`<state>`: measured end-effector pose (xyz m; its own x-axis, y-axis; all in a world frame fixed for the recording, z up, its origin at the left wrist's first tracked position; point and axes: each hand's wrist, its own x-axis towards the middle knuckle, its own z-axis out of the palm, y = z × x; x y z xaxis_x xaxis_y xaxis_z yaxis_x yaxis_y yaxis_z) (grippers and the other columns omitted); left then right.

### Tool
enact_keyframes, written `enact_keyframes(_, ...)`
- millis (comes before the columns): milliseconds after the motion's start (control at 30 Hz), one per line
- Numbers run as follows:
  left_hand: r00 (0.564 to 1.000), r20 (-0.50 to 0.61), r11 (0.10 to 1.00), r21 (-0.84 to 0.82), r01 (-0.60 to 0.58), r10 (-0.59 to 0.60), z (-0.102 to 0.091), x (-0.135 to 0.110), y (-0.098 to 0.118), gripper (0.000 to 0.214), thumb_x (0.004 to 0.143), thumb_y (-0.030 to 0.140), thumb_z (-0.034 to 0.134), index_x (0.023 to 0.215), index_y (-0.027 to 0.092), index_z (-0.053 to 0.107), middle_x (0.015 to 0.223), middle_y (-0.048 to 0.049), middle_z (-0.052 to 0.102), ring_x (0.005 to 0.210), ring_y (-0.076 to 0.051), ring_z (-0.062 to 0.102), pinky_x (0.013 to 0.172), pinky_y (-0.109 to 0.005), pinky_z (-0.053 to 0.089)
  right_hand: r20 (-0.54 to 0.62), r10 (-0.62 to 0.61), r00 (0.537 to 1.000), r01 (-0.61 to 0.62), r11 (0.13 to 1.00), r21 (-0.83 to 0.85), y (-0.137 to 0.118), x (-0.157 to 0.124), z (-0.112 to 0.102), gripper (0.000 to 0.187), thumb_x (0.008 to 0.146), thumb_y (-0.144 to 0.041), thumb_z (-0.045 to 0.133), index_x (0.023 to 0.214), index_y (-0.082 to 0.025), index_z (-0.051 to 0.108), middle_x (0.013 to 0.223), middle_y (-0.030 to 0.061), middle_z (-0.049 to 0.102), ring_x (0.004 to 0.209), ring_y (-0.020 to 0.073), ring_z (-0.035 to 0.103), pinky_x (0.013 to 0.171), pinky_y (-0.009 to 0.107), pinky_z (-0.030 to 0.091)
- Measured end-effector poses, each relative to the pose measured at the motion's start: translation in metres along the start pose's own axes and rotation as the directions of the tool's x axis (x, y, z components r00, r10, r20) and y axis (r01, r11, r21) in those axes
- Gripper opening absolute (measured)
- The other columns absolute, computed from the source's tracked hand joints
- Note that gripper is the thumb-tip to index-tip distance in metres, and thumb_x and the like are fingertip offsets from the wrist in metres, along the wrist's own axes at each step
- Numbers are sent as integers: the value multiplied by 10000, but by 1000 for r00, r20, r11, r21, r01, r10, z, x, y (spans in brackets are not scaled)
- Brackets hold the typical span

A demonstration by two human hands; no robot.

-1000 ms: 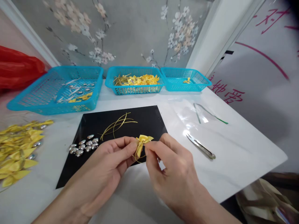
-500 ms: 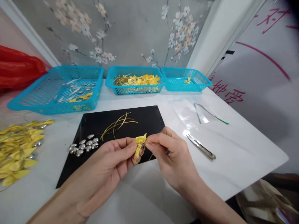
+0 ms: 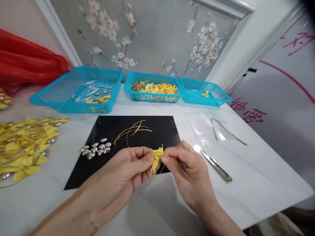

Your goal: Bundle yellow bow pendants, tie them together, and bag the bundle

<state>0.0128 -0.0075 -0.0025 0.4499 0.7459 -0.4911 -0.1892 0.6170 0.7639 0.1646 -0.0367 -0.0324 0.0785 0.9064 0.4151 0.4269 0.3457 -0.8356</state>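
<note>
A small yellow ribbon bow (image 3: 157, 154) is pinched between the thumb and fingers of my left hand (image 3: 134, 165), above the near edge of a black mat (image 3: 137, 142). My right hand (image 3: 190, 167) closes thumb and forefinger at the bow's right side, on a thin gold cord (image 3: 162, 169) whose loose end hangs below. A bit of something silvery shows just above the bow. On the mat lie several shiny silver beads (image 3: 100, 150) and several loose gold cords (image 3: 134, 130). The fingertips partly hide the bow's knot.
Blue baskets stand along the back: a left one (image 3: 52, 106) with white strips and beads, a middle one (image 3: 128, 83) full of yellow bows, a right one (image 3: 216, 101). Finished-looking yellow ribbon pieces (image 3: 27, 147) heap at left. Thread snips (image 3: 216, 166) and a green tie (image 3: 228, 131) lie right.
The whole view has shifted, so the table things appear further right. Both hands keep their hold on the bow and cord, with only slight finger movement.
</note>
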Motion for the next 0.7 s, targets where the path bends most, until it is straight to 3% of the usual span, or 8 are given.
enact_keyframes(167,998,-1,994,93,-63,63,-3,1,-7,98,749,277,656,740,180,649,745,-8,581,701,-118,490,640,-218,399,-15,45,999,-44,999,15,-2,-4,4,131,785,-113,604,688,-194,639,610,-32,491,510,81,437,456,188,393)
enact_keyframes(333,989,-18,966,216,-140,147,2,1,-6,138,765,322,619,743,186,632,738,-1,568,716,-135,475,656,-250,368,29,126,992,-128,989,76,2,-7,2,29,800,-178,614,779,-197,605,659,-24,581,574,100,540,524,213,456)
enact_keyframes(400,978,-44,935,304,-182,205,4,-1,-4,192,784,357,584,709,184,615,703,5,546,684,-134,456,624,-251,353,62,161,985,-163,986,33,2,-6,-6,159,783,-191,637,929,-220,582,745,-13,622,652,120,579,569,230,485)
enact_keyframes(500,952,-82,864,448,-229,295,5,-4,-2,230,796,388,553,683,192,598,648,18,505,624,-129,428,559,-246,326,80,99,992,-92,991,-93,-5,-2,-19,359,780,-219,645,1118,-259,531,960,29,620,804,151,589,624,252,505)
enact_keyframes(600,937,-52,804,531,-267,346,3,-6,0,209,801,373,540,702,203,609,665,4,540,641,-149,477,555,-249,357,171,10,985,13,991,-134,-16,4,-26,181,829,-211,583,1008,-241,593,958,33,604,766,132,571,595,231,483)
enact_keyframes(700,915,-8,762,557,-332,404,2,-8,3,198,810,361,536,710,216,625,690,-4,590,670,-161,523,570,-239,405,241,39,970,-20,997,-78,-22,9,-23,81,862,-198,539,828,-197,613,784,12,595,654,105,540,538,209,438)
